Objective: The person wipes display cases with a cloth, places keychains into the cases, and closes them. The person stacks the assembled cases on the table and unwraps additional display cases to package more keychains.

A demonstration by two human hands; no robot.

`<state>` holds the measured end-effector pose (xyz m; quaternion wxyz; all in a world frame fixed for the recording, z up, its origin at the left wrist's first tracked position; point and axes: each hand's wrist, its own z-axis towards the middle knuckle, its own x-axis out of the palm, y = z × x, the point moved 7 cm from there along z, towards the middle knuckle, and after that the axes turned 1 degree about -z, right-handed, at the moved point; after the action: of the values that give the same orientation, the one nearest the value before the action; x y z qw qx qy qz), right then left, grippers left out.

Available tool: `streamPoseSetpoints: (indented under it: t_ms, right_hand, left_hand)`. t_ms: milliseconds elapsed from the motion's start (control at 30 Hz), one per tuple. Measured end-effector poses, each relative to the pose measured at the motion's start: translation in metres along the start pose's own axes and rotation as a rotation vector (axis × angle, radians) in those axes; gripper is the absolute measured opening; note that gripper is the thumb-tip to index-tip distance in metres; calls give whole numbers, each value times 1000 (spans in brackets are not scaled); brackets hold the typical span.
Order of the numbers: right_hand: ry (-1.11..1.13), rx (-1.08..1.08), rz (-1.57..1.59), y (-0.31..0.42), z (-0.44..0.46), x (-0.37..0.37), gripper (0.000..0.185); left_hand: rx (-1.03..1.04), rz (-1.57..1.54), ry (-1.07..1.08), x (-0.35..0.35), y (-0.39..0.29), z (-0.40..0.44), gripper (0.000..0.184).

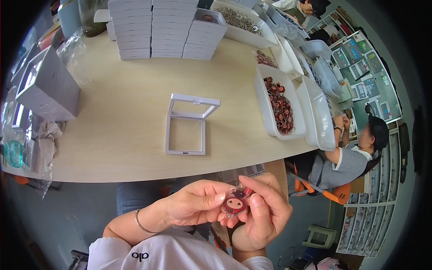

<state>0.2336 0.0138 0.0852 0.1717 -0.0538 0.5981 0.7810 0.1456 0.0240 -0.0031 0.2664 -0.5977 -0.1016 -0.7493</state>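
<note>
Between my two hands is a red charm (234, 206) with a cartoon face and a clear edge. My left hand (198, 202) pinches its left side between thumb and fingers. From the right, my right hand (265, 209) grips its upper part, where a small dark and red piece shows. Both hands are above my lap, just off the table's front edge. Beyond them, a white hinged display frame (185, 152) stands on the table with its lid raised. A white bin (264, 105) to its right holds many similar red charms (281, 108) with metal rings.
Stacks of white boxes (153, 29) stand at the back of the table (121, 112). More boxes (54, 85) and plastic bags are at the left. Another white bin (320, 117) overhangs the right edge. A seated person (346, 157) works at the right; another is farther back.
</note>
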Motion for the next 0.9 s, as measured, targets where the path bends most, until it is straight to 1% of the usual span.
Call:
streamPoseSetpoints:
  t_ms: [33, 133, 167, 233, 267, 300, 400, 600, 633, 700, 833, 900]
  right_hand:
    - [-19, 9, 19, 1, 0, 0, 25]
    - [-66, -174, 8, 2, 0, -2, 24]
    - [-54, -184, 20, 0, -1, -3, 23]
    - [-30, -202, 47, -1, -4, -5, 22]
    - [-43, -179, 97, -5, -6, -5, 23]
    - [-58, -155, 146, -8, -8, -3, 23]
    - [-80, -71, 268, -16, -12, -5, 26]
    - [-96, 8, 479, -27, -9, -5, 27]
    - [-102, 16, 519, -28, -9, -4, 27]
    - [-111, 20, 534, -30, -8, -4, 28]
    - [-103, -18, 487, -31, -7, -5, 26]
    - [-117, -47, 396, -26, -8, -4, 25]
  left_hand:
    - [16, 27, -4, 1, -2, 1, 42]
    - [423, 731, -271, 5, -26, -6, 40]
    - [524, 1065, -335, 7, -36, -12, 44]
    - [653, 1356, -341, 24, -43, -17, 45]
    - [717, 1503, -344, 32, -44, -19, 45]
    - [792, 1521, -344, 34, -46, -19, 48]
    - [827, 1558, -356, 38, -46, -21, 49]
    - [834, 1522, -380, 40, -47, -23, 50]
    - [830, 1530, -376, 39, -47, -23, 53]
    - [819, 1547, -367, 38, -46, -22, 59]
    - [712, 1511, -333, 34, -46, -18, 53]
    - [659, 1462, -312, 29, -44, -14, 48]
